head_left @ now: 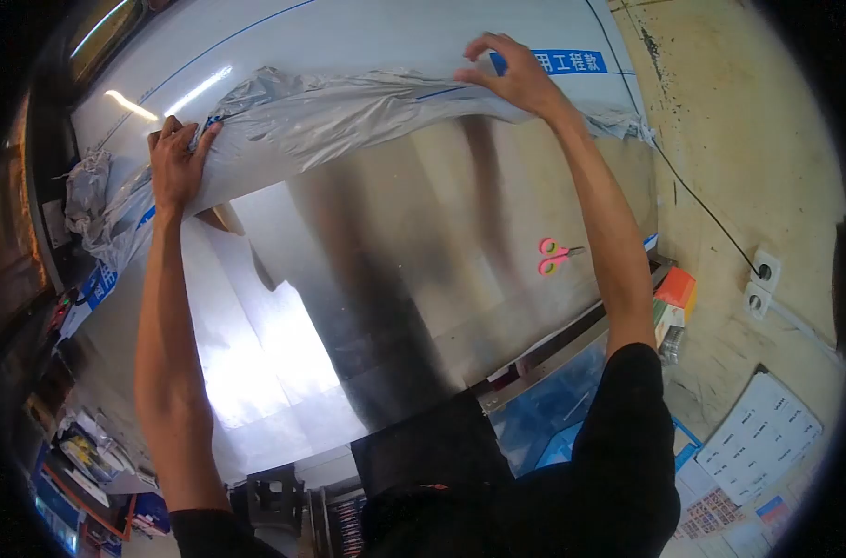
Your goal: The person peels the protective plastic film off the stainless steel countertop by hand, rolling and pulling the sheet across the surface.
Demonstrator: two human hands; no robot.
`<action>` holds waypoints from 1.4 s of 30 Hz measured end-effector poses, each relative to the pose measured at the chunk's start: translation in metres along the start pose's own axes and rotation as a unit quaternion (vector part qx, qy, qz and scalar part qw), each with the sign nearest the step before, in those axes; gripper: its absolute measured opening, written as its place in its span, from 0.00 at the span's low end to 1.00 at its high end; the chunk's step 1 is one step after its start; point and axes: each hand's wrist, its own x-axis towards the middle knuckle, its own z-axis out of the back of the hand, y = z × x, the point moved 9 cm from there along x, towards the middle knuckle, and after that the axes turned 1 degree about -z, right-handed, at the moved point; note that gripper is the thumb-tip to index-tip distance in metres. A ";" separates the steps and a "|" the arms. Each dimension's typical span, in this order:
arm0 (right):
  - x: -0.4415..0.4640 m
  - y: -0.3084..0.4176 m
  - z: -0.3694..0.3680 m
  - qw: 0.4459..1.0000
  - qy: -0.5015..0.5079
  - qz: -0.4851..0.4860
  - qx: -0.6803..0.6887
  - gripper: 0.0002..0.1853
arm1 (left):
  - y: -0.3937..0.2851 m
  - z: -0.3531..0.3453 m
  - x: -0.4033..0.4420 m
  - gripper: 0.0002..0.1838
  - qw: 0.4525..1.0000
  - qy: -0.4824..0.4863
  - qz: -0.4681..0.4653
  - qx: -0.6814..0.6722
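A broad shiny metal sheet (pixel 423 214) lies in front of me, its far part covered by white-grey protective film (pixel 376 37) with blue print. The film's near edge is bunched into a crumpled fold (pixel 320 116) across the sheet. My left hand (pixel 176 163) is closed on the film at the left end of this fold, fingers curled. Over the film at the right is my right hand (pixel 520 76), fingers curved and apart, holding nothing, near a blue printed label (pixel 572 62). Scissors (pixel 555 256) with pink handles rest on the bare metal, below my right hand.
At the right, a black cord (pixel 706 195) runs to a wall socket (pixel 765 270) on the stained wall. An orange box (pixel 676 286) stands by the sheet's right edge. Assorted items (pixel 93 451) sit at lower left. A printed white sheet (pixel 758 437) is at lower right.
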 end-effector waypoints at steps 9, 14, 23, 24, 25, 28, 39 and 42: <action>-0.087 -0.008 -0.033 0.995 -0.030 0.048 -0.083 0.16 | -0.003 0.000 0.000 0.19 1.000 0.005 0.006 0.021; -0.088 -0.038 -0.017 0.952 -0.255 -0.166 0.022 0.13 | -0.002 -0.001 0.000 0.19 1.000 0.008 -0.001 0.017; -0.097 -0.009 -0.014 0.978 -0.203 -0.031 -0.044 0.15 | -0.001 -0.002 0.001 0.18 0.999 0.022 0.009 0.024; -0.093 -0.008 -0.018 0.976 -0.202 -0.022 -0.078 0.13 | -0.001 -0.001 0.000 0.18 0.999 0.021 0.013 0.025; -0.090 -0.010 -0.020 0.976 -0.202 -0.019 -0.076 0.13 | 0.000 -0.001 0.000 0.18 0.999 0.020 0.014 0.033; -0.090 -0.023 -0.023 0.975 -0.199 -0.037 -0.093 0.13 | 0.003 -0.005 -0.002 0.17 0.999 0.024 0.017 0.036; -0.061 -0.073 0.005 0.986 0.134 -0.097 0.029 0.25 | 0.004 -0.009 -0.002 0.18 0.999 0.015 -0.009 0.049; -0.082 -0.077 0.011 0.995 0.087 -0.043 -0.022 0.28 | 0.010 -0.010 -0.002 0.18 0.996 0.037 0.023 0.079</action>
